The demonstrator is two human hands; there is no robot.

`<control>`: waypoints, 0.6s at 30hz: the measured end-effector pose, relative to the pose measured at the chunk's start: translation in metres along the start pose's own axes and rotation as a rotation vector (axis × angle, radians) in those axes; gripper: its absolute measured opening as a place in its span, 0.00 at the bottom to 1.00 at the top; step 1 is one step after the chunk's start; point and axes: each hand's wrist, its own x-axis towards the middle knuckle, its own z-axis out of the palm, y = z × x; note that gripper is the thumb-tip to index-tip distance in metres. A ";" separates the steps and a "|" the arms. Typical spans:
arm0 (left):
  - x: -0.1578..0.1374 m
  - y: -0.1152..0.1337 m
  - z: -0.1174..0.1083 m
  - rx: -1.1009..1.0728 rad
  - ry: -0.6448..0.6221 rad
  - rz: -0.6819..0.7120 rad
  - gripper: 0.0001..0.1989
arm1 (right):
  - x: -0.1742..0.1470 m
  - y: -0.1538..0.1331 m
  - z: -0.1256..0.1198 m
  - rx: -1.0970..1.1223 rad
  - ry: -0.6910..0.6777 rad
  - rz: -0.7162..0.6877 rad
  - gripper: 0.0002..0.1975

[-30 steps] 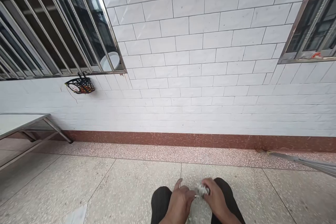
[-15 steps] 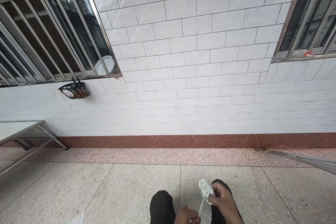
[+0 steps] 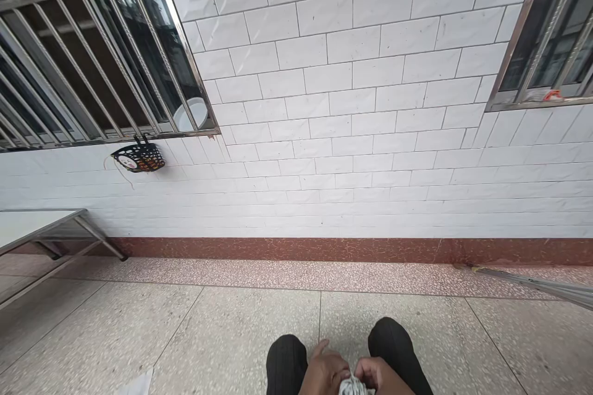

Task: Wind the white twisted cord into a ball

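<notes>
A bundle of pale, whitish cord [image 3: 353,387] shows at the bottom edge of the head view, low between my knees. Its lower part is cut off by the frame. My left hand [image 3: 324,373] is closed at the left side of the bundle, with one finger sticking out forward. Pressed in from the right, my right hand [image 3: 380,375] has its fingers pinched on the cord at the top of the bundle. The two hands are close together, and their fingertips partly hide the cord.
My dark-trousered knees [image 3: 286,361] flank the hands above a speckled floor [image 3: 222,333]. Ahead stands a white tiled wall [image 3: 324,136]. A metal-legged table [image 3: 41,222] is at left, a black basket [image 3: 141,157] hangs from window bars, and grey poles [image 3: 532,282] lie at right.
My right hand has come down and left with the cord bundle, from over the right knee to beside my left hand. The strand stretched between the hands has shortened.
</notes>
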 end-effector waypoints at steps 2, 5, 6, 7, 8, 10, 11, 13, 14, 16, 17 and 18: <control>0.000 0.004 0.002 -0.071 0.032 -0.018 0.14 | -0.006 -0.016 -0.003 0.169 0.024 -0.007 0.16; -0.002 0.008 0.002 -0.160 -0.013 -0.099 0.13 | -0.011 -0.031 -0.007 0.375 0.120 -0.004 0.17; -0.003 0.009 0.002 -0.184 -0.045 -0.127 0.13 | -0.011 -0.034 -0.008 0.433 0.162 -0.004 0.18; -0.005 0.010 0.001 -0.203 -0.077 -0.147 0.14 | -0.011 -0.037 -0.010 0.477 0.206 -0.007 0.20; -0.006 0.011 0.001 -0.214 -0.101 -0.155 0.14 | -0.010 -0.038 -0.011 0.503 0.248 -0.014 0.22; -0.010 0.013 -0.001 -0.203 -0.124 -0.141 0.14 | -0.006 -0.039 -0.015 0.492 0.311 -0.035 0.26; -0.011 0.014 -0.001 -0.182 -0.129 -0.128 0.14 | -0.003 -0.038 -0.017 0.446 0.332 -0.048 0.27; -0.012 0.016 -0.003 -0.117 -0.128 -0.106 0.13 | 0.002 -0.034 -0.019 0.265 0.372 -0.091 0.24; -0.012 0.016 -0.003 -0.076 -0.119 -0.097 0.12 | 0.005 -0.030 -0.018 0.142 0.400 -0.118 0.22; -0.011 0.014 -0.003 0.015 -0.090 -0.075 0.10 | 0.010 -0.021 -0.014 -0.121 0.453 -0.158 0.19; -0.010 0.012 -0.001 0.064 -0.076 -0.060 0.09 | 0.013 -0.016 -0.011 -0.244 0.472 -0.163 0.18; -0.009 0.010 0.000 0.113 -0.070 -0.042 0.08 | 0.014 -0.012 -0.008 -0.360 0.485 -0.154 0.18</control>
